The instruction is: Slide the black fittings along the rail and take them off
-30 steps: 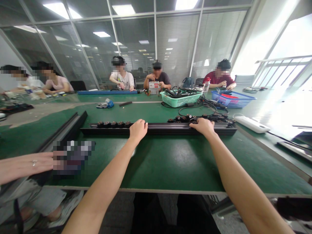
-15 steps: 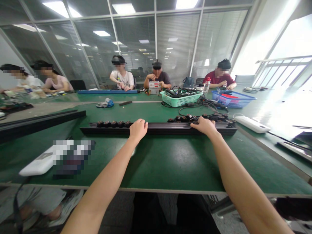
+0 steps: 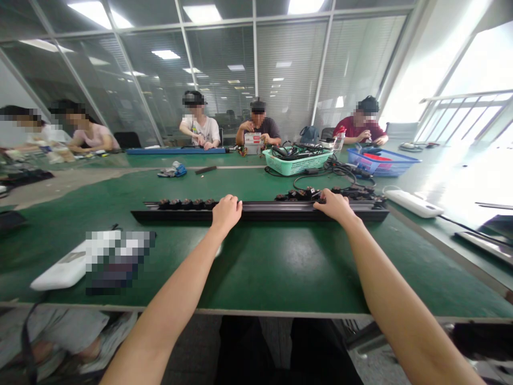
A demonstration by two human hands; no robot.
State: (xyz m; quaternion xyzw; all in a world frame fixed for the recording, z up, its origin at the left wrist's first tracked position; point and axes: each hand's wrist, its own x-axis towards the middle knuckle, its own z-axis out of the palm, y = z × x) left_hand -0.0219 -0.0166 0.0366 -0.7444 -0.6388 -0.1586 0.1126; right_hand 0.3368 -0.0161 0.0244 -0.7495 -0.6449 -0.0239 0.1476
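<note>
A long black rail (image 3: 276, 215) with an open channel lies across the green table in front of me. Several small black modules (image 3: 187, 204) sit in a row in its left part; they look like power-socket inserts. My left hand (image 3: 227, 212) is closed over the middle of the rail, its fingertips hidden behind the far edge. Further right, my right hand (image 3: 336, 205) grips the rail too, thumb on the near side and fingers bent over the top. More black modules (image 3: 296, 194) are heaped just behind the rail, close to the right fingers.
A white power strip (image 3: 414, 204) lies to the right, another white device (image 3: 68, 264) to the left beside a dark blurred object (image 3: 120, 264). Beyond stand a green basket (image 3: 298, 164) of cables and a blue basket (image 3: 385, 163). Several people sit across the table.
The long dark rail at the left has gone from the table there. My right fingers have risen and shifted slightly; the left hand and the rail in front stay nearly still.
</note>
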